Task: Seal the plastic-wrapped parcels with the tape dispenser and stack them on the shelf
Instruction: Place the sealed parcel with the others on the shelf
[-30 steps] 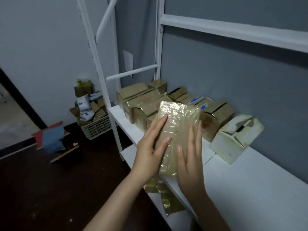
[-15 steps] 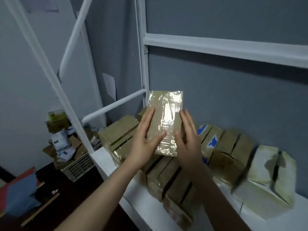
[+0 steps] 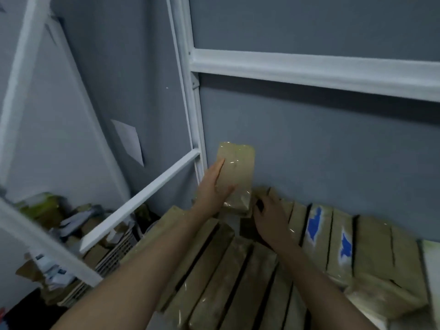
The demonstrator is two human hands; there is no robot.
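A plastic-wrapped brown parcel stands upright against the grey wall at the shelf's back left corner, on top of other parcels. My left hand holds its left edge, fingers flat on the front and thumb across its lower part. My right hand is off the parcel and rests with spread fingers on the stacked parcels just below and to the right. Several wrapped brown parcels lie in rows on the shelf, two with blue marks. No tape dispenser is in view.
White shelf frame: an upright post, a crossbar above and a slanted rail at the left. A white basket of boxes and papers sits on the floor at lower left. A pale box edge shows at far right.
The parcel moved forward and up to the back corner against the wall. My right hand let go of it and dropped onto the stacked parcels; my left hand still holds it.
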